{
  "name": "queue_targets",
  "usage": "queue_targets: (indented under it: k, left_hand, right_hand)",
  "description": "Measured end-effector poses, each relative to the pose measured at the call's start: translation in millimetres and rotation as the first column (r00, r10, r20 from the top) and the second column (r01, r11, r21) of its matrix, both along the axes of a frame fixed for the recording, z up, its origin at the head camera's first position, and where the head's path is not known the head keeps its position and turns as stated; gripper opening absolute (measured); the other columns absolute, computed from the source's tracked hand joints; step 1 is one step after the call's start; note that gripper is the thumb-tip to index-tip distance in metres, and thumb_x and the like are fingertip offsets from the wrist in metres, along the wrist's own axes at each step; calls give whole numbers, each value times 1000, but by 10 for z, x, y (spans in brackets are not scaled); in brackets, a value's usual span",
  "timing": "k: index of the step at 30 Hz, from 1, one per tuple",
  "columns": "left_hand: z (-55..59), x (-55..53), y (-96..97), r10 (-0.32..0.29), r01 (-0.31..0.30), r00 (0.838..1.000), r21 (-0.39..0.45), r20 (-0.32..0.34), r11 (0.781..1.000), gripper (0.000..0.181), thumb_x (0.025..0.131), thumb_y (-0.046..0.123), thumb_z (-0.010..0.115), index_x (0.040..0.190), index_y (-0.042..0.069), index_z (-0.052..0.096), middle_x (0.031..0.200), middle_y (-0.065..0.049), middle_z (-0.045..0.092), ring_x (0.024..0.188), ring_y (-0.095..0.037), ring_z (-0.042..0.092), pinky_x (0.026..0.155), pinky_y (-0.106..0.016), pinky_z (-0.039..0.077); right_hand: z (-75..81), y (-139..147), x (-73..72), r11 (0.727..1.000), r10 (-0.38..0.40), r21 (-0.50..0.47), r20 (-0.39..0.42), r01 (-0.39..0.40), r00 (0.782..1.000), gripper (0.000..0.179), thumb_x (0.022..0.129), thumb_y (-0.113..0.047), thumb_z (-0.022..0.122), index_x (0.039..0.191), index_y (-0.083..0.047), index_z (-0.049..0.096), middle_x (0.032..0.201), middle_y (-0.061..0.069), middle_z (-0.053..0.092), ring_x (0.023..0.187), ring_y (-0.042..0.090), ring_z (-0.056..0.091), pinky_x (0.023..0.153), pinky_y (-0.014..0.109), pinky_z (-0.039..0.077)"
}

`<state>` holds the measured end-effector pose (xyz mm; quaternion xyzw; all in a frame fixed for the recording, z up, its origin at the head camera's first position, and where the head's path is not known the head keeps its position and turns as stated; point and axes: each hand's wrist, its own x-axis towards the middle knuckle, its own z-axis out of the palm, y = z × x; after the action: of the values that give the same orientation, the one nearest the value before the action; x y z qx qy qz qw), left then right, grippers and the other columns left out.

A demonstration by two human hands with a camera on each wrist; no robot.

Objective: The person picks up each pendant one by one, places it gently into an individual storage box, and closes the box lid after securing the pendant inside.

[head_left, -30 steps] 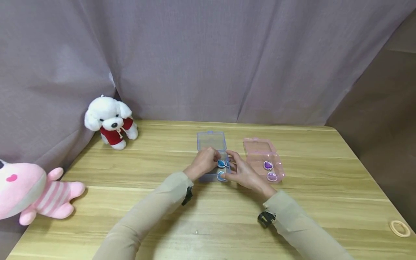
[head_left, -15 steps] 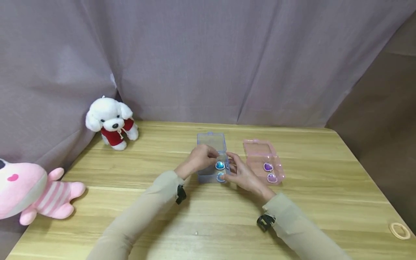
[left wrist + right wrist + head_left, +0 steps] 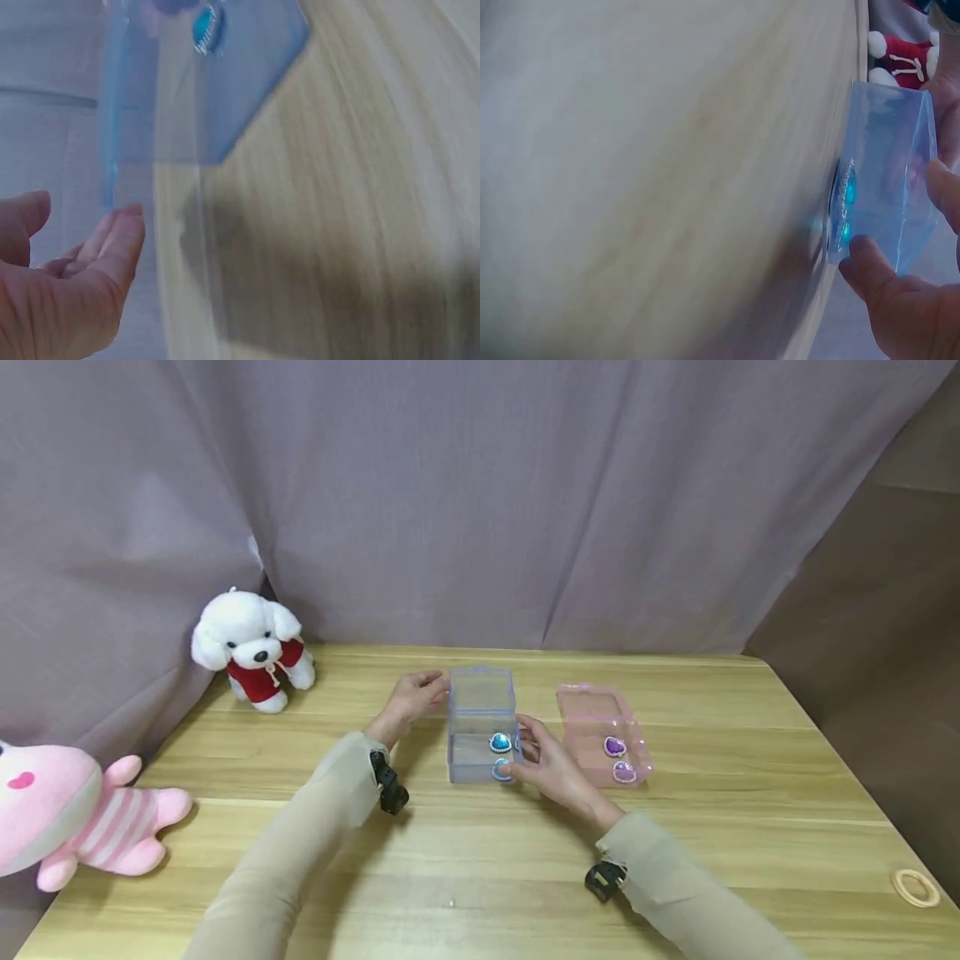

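Note:
An open clear blue plastic box (image 3: pixel 465 768) stands on the table with its lid (image 3: pixel 482 692) raised at the back. Inside it lie two blue gems with beaded rims, one farther back (image 3: pixel 500 742) and one at the front (image 3: pixel 501 769). My right hand (image 3: pixel 557 767) holds the box's right side, thumb at the front wall and fingers along the side. To the left of the lid, my left hand (image 3: pixel 411 697) has its fingers extended, fingertips right at the lid's edge. The left wrist view shows nothing between that hand's thumb and fingers (image 3: pixel 124 240).
Right of the blue box is an open pink box (image 3: pixel 588 768) with two purple gems (image 3: pixel 615 747). A white plush dog (image 3: pixel 251 647) and a pink plush toy (image 3: pixel 97 814) occupy the left side. A beige ring (image 3: pixel 916 888) lies near the right edge.
My left hand has come out of the blue box and moved left and back, to beside the lid. The right hand keeps its place at the box's right side.

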<state>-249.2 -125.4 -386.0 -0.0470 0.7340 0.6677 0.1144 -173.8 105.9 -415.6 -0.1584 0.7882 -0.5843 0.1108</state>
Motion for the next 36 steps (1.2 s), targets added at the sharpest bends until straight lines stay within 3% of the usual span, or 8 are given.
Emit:
queue_targets:
  k: [7,13,16,18,21,24,32,36]
  left_hand:
    - [95,81,24,66,-63,996,58,-55,996,53,101,40,38,134,0,47,129,-26,53,118,-38,53,103,-45,43]
    - [188,338,-31,43,-70,978,-131,-202,989,58,96,51,41,119,1,61,120,-19,62,110,-32,61,96,-43,49]
    - [145,508,-72,-10,-71,957,-268,-291,961,47,96,42,49,115,2,64,114,-16,66,103,-28,64,88,-37,54]
    - [88,618,-91,-41,-64,946,-308,-322,949,40,95,35,55,116,2,64,115,-15,66,102,-27,64,87,-35,54]
    - [-19,741,-91,-75,-33,936,-301,-343,953,40,94,26,59,124,-1,59,121,-18,62,105,-30,64,87,-34,54]
    - [-105,820,-67,-83,-15,934,-270,-347,963,43,92,20,62,126,-5,55,124,-21,59,105,-33,63,87,-34,54]
    - [-220,923,-60,-92,6,944,-262,-316,965,44,90,16,63,128,-3,53,126,-19,57,108,-30,62,88,-31,53]
    - [-228,948,-75,-99,5,944,-289,-314,957,42,93,20,59,129,-2,52,130,-18,54,115,-30,57,93,-35,50]
  right_hand:
    - [-12,-77,4,998,-39,57,-20,40,999,83,80,-2,71,145,6,20,137,34,38,129,44,39,103,41,40]
    - [-43,-117,4,995,-39,89,-51,44,998,72,89,-10,64,145,5,22,140,33,37,130,41,39,106,40,36]
    - [-63,-117,10,999,-48,9,7,48,999,58,98,-13,50,146,2,22,146,29,31,133,39,35,108,40,34]
    - [-67,-115,14,994,-66,-80,68,72,995,51,101,-14,40,147,1,22,148,27,28,134,38,34,107,39,35]
    - [-62,-113,11,970,-85,-216,144,115,986,47,103,-16,32,146,2,23,149,24,27,135,37,34,106,37,38]
    - [-49,-109,3,956,-100,-261,150,137,984,47,104,-19,32,145,3,25,148,24,31,133,35,37,105,36,40]
    - [-55,-143,9,974,-110,-184,120,131,987,47,102,-11,38,144,4,27,150,22,28,133,34,37,103,35,42]
    - [-48,-156,17,989,-116,-91,55,120,992,46,102,-12,39,144,3,29,150,21,28,132,33,38,100,34,44]
